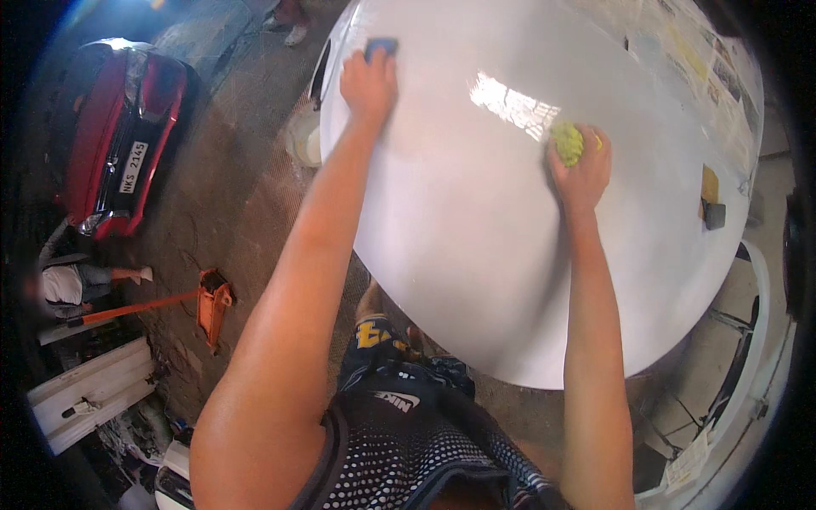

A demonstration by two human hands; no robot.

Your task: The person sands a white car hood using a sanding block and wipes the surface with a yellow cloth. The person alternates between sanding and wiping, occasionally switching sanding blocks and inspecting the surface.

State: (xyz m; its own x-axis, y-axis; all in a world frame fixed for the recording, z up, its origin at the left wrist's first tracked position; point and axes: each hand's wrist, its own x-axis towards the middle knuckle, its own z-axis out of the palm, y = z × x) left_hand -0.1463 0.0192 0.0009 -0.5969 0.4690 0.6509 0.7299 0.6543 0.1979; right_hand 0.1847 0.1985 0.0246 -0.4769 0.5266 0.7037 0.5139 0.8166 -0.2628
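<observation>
A large white, glossy car hood (476, 255) spreads out in front of me, with a bright patch of light reflected near its middle. My left hand (370, 83) is at the hood's far left edge, its fingers closed on a small dark blue block (382, 47) that lies against the surface. Farther right, my right hand (585, 170) grips a bumpy yellow-green sponge (567, 143), pressed on the hood beside the reflection. Both arms are stretched out, and the undersides of the block and the sponge are hidden.
A dark block (714, 216) and a tan piece (709, 183) rest on the hood's right side. Newspaper sheets (680, 51) cover the far right. A pale bucket (303, 140) stands left of the hood. Farther left are a red car (127, 140), an orange floor jack (212, 306) and another person (72, 285).
</observation>
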